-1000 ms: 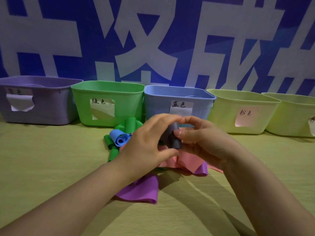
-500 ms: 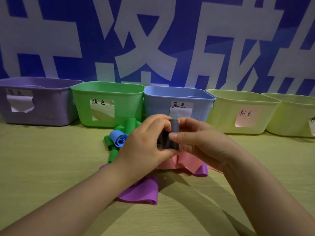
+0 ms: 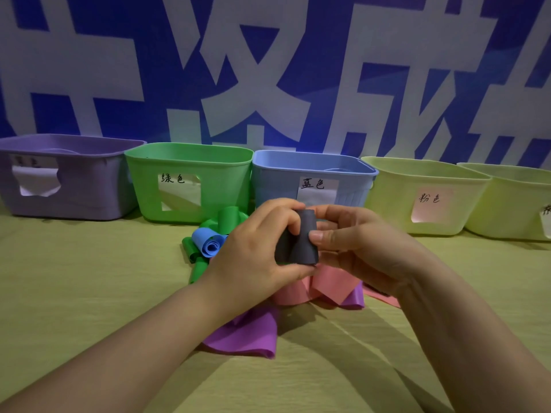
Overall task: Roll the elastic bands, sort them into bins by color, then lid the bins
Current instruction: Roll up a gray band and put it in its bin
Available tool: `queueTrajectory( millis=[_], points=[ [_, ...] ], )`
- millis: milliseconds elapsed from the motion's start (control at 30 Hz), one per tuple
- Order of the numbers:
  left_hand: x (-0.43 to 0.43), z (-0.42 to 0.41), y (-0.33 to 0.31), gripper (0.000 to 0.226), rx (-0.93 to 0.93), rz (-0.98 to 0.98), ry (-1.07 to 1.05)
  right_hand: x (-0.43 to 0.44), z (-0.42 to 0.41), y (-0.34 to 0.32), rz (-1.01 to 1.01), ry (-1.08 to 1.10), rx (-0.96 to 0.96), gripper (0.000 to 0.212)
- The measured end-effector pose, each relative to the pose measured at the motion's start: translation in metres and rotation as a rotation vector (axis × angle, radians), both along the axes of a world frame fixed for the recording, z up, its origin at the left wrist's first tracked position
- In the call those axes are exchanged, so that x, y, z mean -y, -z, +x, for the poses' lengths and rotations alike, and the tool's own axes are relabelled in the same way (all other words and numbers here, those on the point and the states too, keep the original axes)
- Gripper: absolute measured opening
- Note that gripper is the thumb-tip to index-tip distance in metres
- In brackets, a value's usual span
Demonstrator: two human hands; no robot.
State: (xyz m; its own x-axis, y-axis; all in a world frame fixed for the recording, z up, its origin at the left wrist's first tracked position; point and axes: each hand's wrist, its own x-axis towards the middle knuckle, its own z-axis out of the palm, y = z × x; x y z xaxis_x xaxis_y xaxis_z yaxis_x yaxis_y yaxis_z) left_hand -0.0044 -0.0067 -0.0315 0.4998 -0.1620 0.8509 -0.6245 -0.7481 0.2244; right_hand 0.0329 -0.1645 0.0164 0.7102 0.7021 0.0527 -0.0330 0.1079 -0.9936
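Our left hand (image 3: 253, 254) and right hand (image 3: 360, 245) both pinch grey roll (image 3: 298, 242) over tabletop (image 3: 89, 278) middle. Ease fingers now, elastic likely springs open. Tapered roll; we risk telescoping.

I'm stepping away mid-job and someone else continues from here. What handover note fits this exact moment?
Left hand and right hand both grip the dark grey band, rolled up, above the pile.
On the table, before the green bin and blue bin: a blue roll, green rolls, unrolled pink bands, an unrolled purple band.
Done: some rolling. Left: roll pink and purple, sort everything, lid the bins; none is lidded, contents unseen.
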Motion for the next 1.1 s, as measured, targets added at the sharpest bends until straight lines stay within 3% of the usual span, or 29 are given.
queueTrajectory(
  millis=[133, 400, 700, 1100],
  points=[
    [-0.001, 0.001, 0.002, 0.041, 0.001, 0.019, -0.040, 0.000, 0.002, 0.002, 0.000, 0.025, 0.014, 0.027],
    [0.003, 0.000, 0.003, 0.037, -0.017, 0.020, -0.039, -0.004, 0.000, 0.004, -0.162, 0.187, 0.273, 0.031],
    [0.004, -0.004, -0.001, 0.047, -0.085, -0.157, 0.105, 0.008, 0.001, -0.006, -0.011, 0.046, 0.043, 0.050],
    [-0.001, -0.004, -0.004, 0.041, -0.060, 0.008, 0.073, 0.015, 0.004, -0.007, 0.002, -0.054, -0.065, 0.045]
  ],
)
